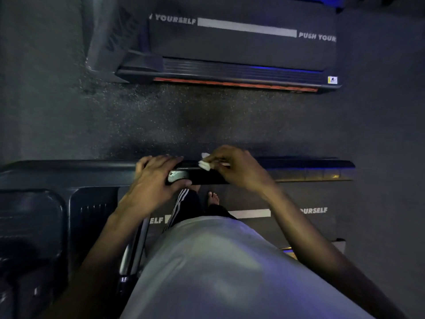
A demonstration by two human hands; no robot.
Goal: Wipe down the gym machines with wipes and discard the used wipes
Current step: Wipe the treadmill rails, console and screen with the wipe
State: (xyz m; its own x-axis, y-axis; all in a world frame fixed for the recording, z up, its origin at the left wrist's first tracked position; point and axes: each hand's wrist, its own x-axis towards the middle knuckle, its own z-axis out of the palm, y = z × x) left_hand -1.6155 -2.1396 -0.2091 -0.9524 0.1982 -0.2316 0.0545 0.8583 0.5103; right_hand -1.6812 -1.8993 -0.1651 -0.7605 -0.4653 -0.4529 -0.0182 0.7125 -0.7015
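I stand on a treadmill and look down at its black handrail (202, 176), which runs crosswise in front of me. My left hand (156, 180) grips the rail over a silver sensor plate (178, 176), fingers curled over the far edge and thumb underneath. My right hand (232, 166) pinches a folded white wipe (205, 162) and presses it on the rail just right of the left hand. Most of the wipe is hidden under the fingers.
The treadmill console (34, 226) with dark cup wells is at the lower left. Its belt (310, 217) with white lettering lies below, with my feet on it. A second treadmill (230, 49) stands across a strip of speckled dark floor (161, 123).
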